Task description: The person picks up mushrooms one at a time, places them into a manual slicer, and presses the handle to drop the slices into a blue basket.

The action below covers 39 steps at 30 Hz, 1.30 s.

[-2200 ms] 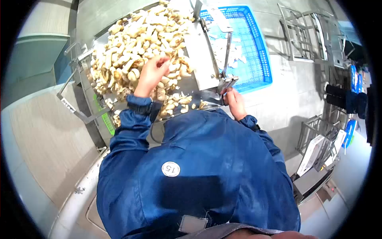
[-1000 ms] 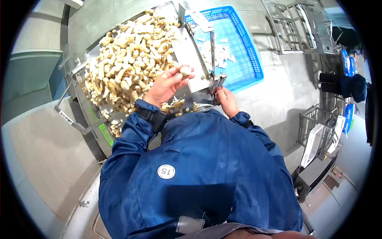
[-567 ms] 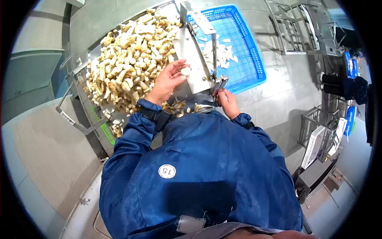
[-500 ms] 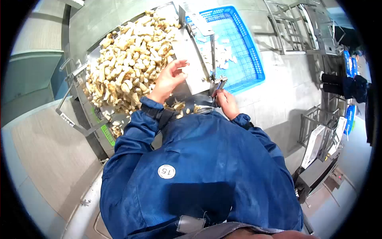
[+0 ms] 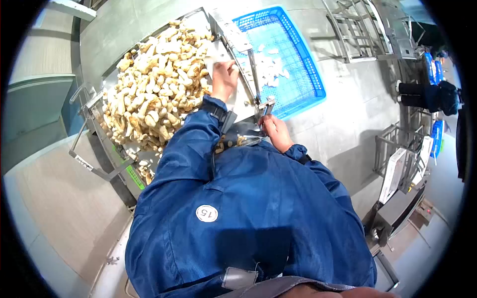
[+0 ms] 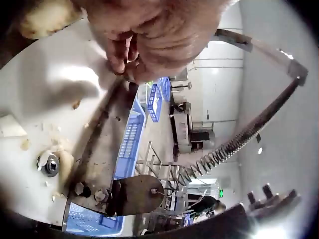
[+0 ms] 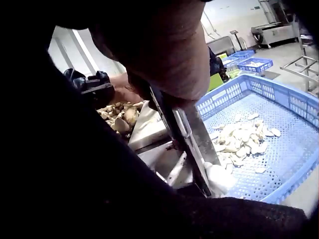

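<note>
My left hand (image 5: 225, 79) lies at the edge of a lever cutter's white board (image 5: 242, 105), with fingers and thumb bent together. In the left wrist view those fingertips pinch right at the cutting edge; the pale mushroom in them is hidden by the fingers. My right hand (image 5: 276, 133) grips the cutter's handle (image 5: 261, 118) at the near end of the blade arm (image 5: 255, 74). In the right wrist view the dark blade bar (image 7: 187, 144) slants down beneath this hand. A heap of pale brown mushrooms (image 5: 154, 84) covers the table left of the board.
Beyond the blade sits a blue plastic basket (image 5: 312, 64) holding thin white slices (image 5: 271, 72). A coil spring (image 6: 234, 144) stretches up from the cutter. Loose bits (image 5: 241, 140) lie near the apron. Metal racks (image 5: 355, 30) and another person (image 5: 437, 97) are at the right.
My left hand has come from the heap with a pale mushroom and moved to the cutter's board edge, its fingers now more bent. The right hand has stayed on the handle.
</note>
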Motion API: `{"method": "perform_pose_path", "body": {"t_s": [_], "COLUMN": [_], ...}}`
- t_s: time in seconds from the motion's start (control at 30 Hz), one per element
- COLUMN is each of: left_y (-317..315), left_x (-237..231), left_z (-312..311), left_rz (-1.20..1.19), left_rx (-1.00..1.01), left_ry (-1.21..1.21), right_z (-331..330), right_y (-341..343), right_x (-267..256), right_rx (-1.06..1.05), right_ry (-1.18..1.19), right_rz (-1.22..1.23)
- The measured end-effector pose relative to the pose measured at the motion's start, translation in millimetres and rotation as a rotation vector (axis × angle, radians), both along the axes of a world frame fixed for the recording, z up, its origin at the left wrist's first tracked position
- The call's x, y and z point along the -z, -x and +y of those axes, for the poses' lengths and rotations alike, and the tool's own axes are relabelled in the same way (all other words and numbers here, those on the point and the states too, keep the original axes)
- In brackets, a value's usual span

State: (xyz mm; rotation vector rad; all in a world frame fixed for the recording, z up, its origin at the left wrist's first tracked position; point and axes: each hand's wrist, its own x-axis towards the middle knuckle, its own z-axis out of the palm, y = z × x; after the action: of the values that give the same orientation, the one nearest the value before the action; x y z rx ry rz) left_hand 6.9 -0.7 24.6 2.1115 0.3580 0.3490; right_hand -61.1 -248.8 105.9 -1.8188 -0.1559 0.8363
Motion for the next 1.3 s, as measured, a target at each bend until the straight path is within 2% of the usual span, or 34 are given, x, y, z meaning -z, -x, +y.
{"method": "perform_pose_path", "body": {"t_s": [0.07,0.17,0.2,0.3,0.4,0.5,0.57,0.67,0.73,0.77,0.8,0.87,1.13,1.3], "left_y": [3.2,7.8,8.6,6.2,8.5,12.9,12.3,10.5,13.3,14.5,14.6,15.1,9.5,9.0], "left_x": [2.8,-7.5,-17.8,-9.3,-9.1,-3.3,-10.5,-5.0,-13.3,-16.3,-11.2,-3.5,20.9,-2.5], "left_z": [-1.3,-5.5,-6.6,-13.1,-10.4,-8.4,-9.7,-10.8,-11.5,-12.7,-14.6,-11.8,-9.4,-6.9], "left_rz": [-0.039,-0.06,0.077,0.096,0.177,0.081,0.133,0.136,0.112,0.101,0.062,0.146,0.179,0.179], "left_rx": [-0.075,-0.086,-0.106,-0.188,-0.157,-0.12,-0.146,-0.197,-0.175,-0.164,-0.173,-0.168,-0.146,-0.16], "left_ry": [0.005,0.254,0.207,0.274,0.197,0.308,0.29,0.304,0.273,0.258,0.287,0.281,0.344,0.382], "right_z": [-0.7,-1.6,0.0,0.7,0.0,0.5,-0.1,1.6,14.7,16.7,22.8,28.9,25.9,29.1], "right_y": [1.3,0.1,-0.6,-0.2,-0.5,-0.1,-0.4,-2.9,-11.3,-12.9,-17.5,-27.3,-24.5,-28.1], "right_x": [8.3,9.6,3.9,5.7,4.8,2.1,3.9,-7.1,-45.2,-52.9,-65.7,-92.4,-88.0,-99.9], "right_rx": [0.007,-0.005,-0.008,0.001,0.0,-0.002,0.0,0.038,0.069,0.121,0.098,0.077,0.073,0.081], "right_ry": [-0.042,-0.014,0.005,-0.022,-0.013,-0.004,-0.01,-0.003,0.038,-0.086,-0.114,-0.144,-0.084,-0.107], "right_rz": [-0.067,-0.039,-0.012,-0.034,-0.015,-0.012,0.035,0.051,0.09,0.103,0.083,0.103,0.117,0.128]}}
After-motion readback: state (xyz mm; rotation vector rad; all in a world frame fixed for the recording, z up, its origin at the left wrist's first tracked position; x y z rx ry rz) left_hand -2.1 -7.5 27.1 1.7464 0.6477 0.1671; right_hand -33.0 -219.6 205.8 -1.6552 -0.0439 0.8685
